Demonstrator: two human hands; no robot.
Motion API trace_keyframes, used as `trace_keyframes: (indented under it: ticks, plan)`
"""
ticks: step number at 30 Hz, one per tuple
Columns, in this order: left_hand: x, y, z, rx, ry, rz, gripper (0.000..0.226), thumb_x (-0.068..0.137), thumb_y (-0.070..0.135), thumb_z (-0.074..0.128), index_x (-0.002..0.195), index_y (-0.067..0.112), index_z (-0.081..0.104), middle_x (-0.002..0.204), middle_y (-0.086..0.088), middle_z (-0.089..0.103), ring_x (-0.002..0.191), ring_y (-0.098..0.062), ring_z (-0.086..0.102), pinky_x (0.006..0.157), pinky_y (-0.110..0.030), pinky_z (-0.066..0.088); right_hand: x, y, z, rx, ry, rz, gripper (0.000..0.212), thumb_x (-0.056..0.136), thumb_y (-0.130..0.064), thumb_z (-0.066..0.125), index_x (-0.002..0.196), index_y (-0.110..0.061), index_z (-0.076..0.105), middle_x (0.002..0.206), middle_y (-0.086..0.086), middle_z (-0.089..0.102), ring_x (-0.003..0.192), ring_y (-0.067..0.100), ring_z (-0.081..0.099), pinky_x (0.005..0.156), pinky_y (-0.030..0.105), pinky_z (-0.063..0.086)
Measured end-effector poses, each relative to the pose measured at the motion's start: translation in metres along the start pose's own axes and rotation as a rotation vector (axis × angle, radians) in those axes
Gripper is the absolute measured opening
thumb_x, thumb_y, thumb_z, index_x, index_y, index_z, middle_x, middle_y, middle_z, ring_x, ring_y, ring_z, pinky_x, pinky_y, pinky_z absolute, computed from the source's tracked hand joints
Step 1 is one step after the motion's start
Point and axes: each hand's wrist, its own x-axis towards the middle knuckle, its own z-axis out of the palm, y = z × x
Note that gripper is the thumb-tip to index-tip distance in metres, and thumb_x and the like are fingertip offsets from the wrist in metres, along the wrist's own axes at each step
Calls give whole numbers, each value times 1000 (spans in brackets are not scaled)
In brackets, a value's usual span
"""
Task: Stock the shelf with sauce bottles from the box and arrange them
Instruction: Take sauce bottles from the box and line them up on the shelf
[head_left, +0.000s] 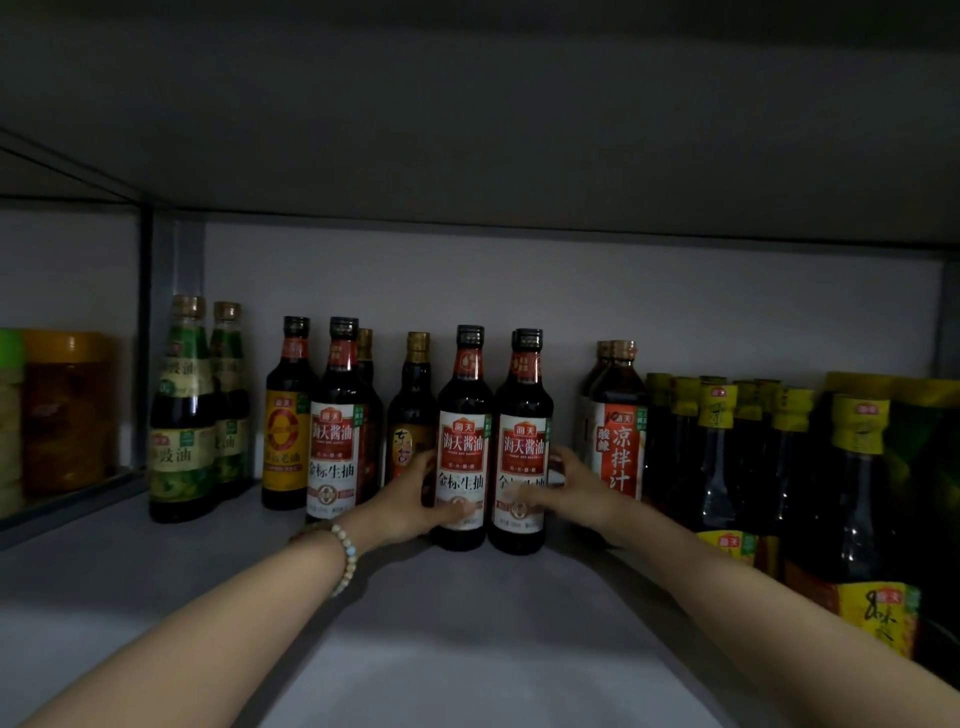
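Soy sauce bottles (464, 441) are the work item: two with matching red-and-white labels, upright and touching on the shelf (467, 649), labels forward. The left hand (415, 501), bead bracelet (345, 556) at its wrist, grips the left one. The right hand (571, 488) grips the right one (522, 447), thumbs across the labels. Judged purpose: press the pair together and square it to the row. A third matching bottle (335, 441) stands near on the left. Further back: two green-labelled bottles (184, 415), one yellow-labelled bottle (285, 421), one gold-capped bottle (415, 410) and two orange-labelled bottles (621, 441).
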Motion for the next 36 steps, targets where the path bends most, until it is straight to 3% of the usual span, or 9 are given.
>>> trace_keyframes:
  ticks: [4,9,12,16,19,24,26,32,36]
  plan:
    - [-35,25,-9,103,47,29,63,86,29,64,139,17,32,136,10,41,124,-8,40,96,-19,33,-26,-24,-25,-81,16,-46,89,84,-43,66,151,-18,14,155,4,27,137,24,36,102,30,34]
    - [-82,54,-4,144,242,91,55,89,35,60,138,20,38,137,5,49,114,-7,49,91,-20,37,-83,-43,-48,-220,82,-163,81,84,-52,60,149,-21,24,154,-2,31,139,20,34,114,37,31]
    - [-110,66,7,200,267,176,55,88,43,56,137,24,40,135,8,51,120,-7,48,99,-25,39,-129,-49,-56,-275,122,-197,88,75,-61,59,148,-23,28,151,-5,34,138,16,34,113,34,30]
    - [-146,88,28,248,257,258,60,86,54,52,137,27,39,140,8,47,128,-10,43,106,-33,39,-200,-56,-65,-350,167,-244,83,77,-56,57,147,-23,28,152,-5,33,139,10,31,113,31,30]
    - [-176,108,49,256,261,345,55,88,53,51,136,28,40,139,10,47,128,-9,42,102,-28,37,-251,-54,-72,-400,227,-221,75,81,-52,58,146,-27,30,151,-7,34,139,9,29,111,29,29]
    - [-231,131,92,279,175,445,52,89,52,49,136,32,39,142,8,42,130,-10,37,100,-28,35,-341,-49,-76,-504,293,-199,68,86,-43,60,146,-28,30,151,-11,31,135,-1,27,106,18,27]
    - [-254,140,115,294,124,478,52,90,50,49,137,31,38,142,7,42,131,-12,37,101,-30,36,-379,-44,-77,-518,294,-170,66,87,-38,61,145,-29,30,153,-11,28,133,-5,23,109,21,27]
    - [-309,154,215,302,-43,559,50,91,48,50,136,27,41,138,6,45,129,-12,38,97,-24,32,-489,4,-94,-604,239,7,76,81,-50,58,147,-31,24,156,-13,20,138,-2,20,112,24,24]
    - [-331,146,298,326,-187,561,56,89,54,48,137,26,40,141,4,44,132,-15,37,106,-30,32,-548,65,-111,-573,212,143,79,80,-53,58,147,-31,23,155,-16,15,136,-4,17,109,21,23]
